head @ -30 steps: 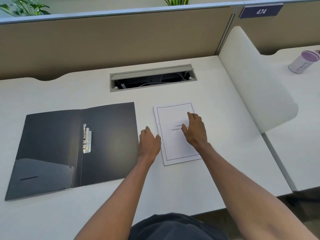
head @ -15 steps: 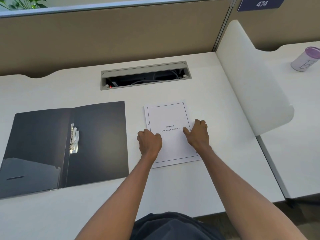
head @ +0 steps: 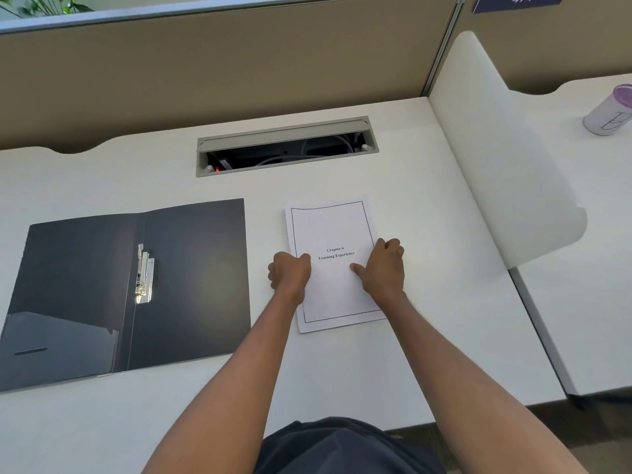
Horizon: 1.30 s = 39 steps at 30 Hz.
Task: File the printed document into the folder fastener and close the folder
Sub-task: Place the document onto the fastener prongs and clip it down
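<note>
White desk, folder open at left. Both hands — left curled, right half-open — pinch the document's side edges. Lift it level, holes toward the fastener.

Centre frame, both hands are on the printed document: left hand curled at its left edge, right hand gripping its right edge. Left of frame, the dark folder lies open on the white surface, metal fastener showing by its spine.
</note>
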Each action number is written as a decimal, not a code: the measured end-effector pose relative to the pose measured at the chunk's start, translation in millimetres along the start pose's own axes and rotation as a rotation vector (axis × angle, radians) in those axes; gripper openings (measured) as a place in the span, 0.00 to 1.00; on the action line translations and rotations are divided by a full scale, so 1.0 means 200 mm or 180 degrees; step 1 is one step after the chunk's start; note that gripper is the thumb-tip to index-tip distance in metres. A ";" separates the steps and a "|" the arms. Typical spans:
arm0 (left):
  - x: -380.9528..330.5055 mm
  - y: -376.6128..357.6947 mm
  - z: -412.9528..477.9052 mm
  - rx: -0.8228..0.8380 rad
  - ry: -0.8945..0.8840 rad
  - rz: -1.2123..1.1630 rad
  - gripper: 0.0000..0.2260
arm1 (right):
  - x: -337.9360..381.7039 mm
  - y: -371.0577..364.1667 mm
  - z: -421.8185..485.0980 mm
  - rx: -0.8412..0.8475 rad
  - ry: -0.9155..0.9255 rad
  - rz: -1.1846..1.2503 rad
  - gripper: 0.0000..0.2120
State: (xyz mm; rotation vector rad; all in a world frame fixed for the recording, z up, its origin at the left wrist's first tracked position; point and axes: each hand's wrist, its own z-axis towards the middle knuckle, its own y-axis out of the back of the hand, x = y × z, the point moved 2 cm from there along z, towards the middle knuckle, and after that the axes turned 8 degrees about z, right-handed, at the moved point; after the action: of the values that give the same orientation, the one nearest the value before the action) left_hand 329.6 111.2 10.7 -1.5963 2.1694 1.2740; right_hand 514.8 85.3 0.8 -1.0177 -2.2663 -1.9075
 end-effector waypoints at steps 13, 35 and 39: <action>0.14 0.11 0.13 0.0762 -0.0270 -0.0852 0.09 | 0.01 0.01 0.00 0.0027 -0.0048 -0.0122 0.31; 0.30 0.67 0.24 0.1275 -0.0185 -0.1675 0.08 | 0.19 -0.03 -0.11 0.0826 -0.0375 0.3284 0.04; 0.38 0.83 0.26 0.1188 -0.0166 -0.1669 0.07 | 0.30 -0.08 -0.16 0.1057 -0.0344 0.3412 0.04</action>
State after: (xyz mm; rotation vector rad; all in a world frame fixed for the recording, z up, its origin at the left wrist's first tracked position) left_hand 139.7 106.4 23.6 -1.7692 1.6610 0.6994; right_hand 447.3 83.3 19.1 -1.7615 -1.4211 -1.0001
